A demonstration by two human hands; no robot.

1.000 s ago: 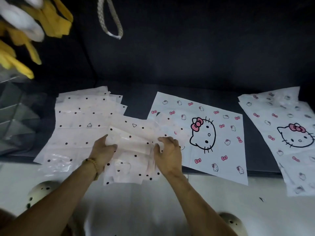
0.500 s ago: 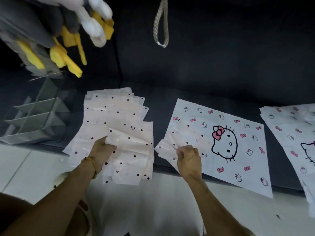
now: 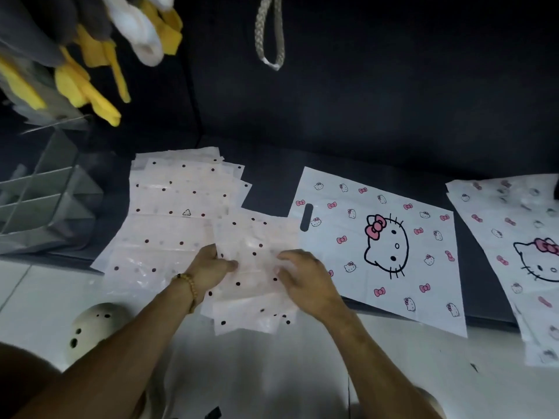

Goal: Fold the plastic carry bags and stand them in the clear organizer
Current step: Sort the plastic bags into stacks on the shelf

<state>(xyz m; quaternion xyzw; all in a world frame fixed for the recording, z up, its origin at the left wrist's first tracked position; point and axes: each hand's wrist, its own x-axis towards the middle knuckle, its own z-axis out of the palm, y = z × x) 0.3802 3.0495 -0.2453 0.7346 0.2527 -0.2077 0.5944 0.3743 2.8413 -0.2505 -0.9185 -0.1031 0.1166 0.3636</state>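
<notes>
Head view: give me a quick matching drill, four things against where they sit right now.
Things:
1. polka-dot bag
2. cat-print bag
3. clear organizer
4. braided loop

Places:
A. far left on the dark surface
B. hanging at the top
C. between the two hands
D. flat, right of the hands

Pairs: 1-C, 2-D, 3-A, 4-B

the organizer (image 3: 45,201) stands at the far left on the dark surface (image 3: 272,176). just right of it lies a spread stack of dotted bags (image 3: 169,213), hanging over the surface's front edge. a folded dotted bag (image 3: 254,267) lies on that stack's right part, between the left hand (image 3: 208,267) and right hand (image 3: 305,279). right of it lies a cat-print bag (image 3: 381,246), and further right, apart, another pile of cat-print bags (image 3: 514,252). a braided loop (image 3: 270,31) hangs behind, above.
</notes>
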